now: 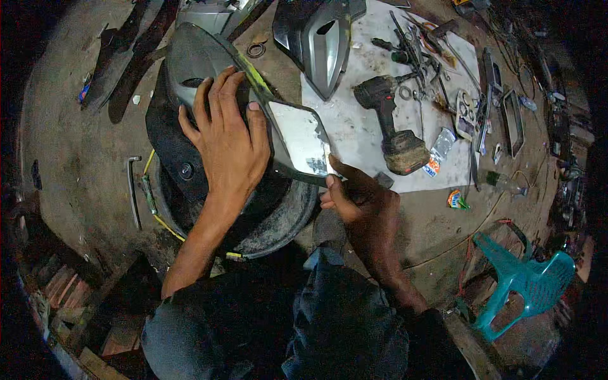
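A grey and black motorcycle fairing panel (180, 66) lies over a round dark tub (272, 231) in front of me. A white patch (297, 136) with a ragged, worn right edge covers its lower right part. My left hand (231, 136) lies palm down on the panel, its fingers spread beside a small dark slot. At the pointed lower right end, my right hand (361, 202) pinches the panel's edge between thumb and forefinger, beside the white patch. Whether it also grips the patch's rim, I cannot tell. Black sheeting or plastic (171, 142) shows under the panel's left side.
A cordless drill (389, 123) and several hand tools (411, 50) lie on a white sheet (335, 120) to the right. Another grey fairing panel (326, 47) is beyond. A metal bar (133, 193) lies at left; a teal plastic chair piece (525, 285) is at lower right.
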`<state>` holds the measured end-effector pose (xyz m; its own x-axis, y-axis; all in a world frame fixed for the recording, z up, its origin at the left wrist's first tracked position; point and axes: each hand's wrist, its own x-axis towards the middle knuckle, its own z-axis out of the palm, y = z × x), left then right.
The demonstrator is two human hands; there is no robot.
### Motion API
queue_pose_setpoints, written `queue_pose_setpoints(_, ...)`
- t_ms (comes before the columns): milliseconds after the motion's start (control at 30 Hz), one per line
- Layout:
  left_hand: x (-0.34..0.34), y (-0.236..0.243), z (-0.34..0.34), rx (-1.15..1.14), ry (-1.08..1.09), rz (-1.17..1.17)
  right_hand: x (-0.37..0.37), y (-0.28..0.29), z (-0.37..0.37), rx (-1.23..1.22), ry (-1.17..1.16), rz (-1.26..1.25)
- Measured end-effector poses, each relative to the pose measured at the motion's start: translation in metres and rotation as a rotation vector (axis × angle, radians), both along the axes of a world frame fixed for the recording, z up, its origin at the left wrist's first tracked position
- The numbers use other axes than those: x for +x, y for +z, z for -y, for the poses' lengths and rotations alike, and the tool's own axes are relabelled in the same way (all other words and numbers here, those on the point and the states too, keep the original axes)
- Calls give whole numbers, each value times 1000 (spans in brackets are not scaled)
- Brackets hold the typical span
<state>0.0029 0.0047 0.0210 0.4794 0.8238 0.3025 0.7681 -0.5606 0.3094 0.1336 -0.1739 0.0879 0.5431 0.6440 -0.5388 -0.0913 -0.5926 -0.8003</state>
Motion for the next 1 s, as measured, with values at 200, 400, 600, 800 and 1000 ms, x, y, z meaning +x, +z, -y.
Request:
queue_pose_setpoints(200, -3, -12, 2, -19, -8, 30, -5, -9, -1, -113, 93, 165)
queue_pose_setpoints(400, 0, -5, 1, -46, -10, 35, -7, -14, -1, -83, 55, 222)
queue_pose_setpoints(600, -1, -5, 0, -70, -19, 46, -4, -10, -4, -124, 138, 349)
queue_pose_setpoints(800, -1, -9, 1, -77, -23, 19, -5, -5, -13, -270, 86, 123)
queue_pose_setpoints(1000, 0, -12, 2, -68, -23, 39, -8, -3, -17, -244, 163, 241)
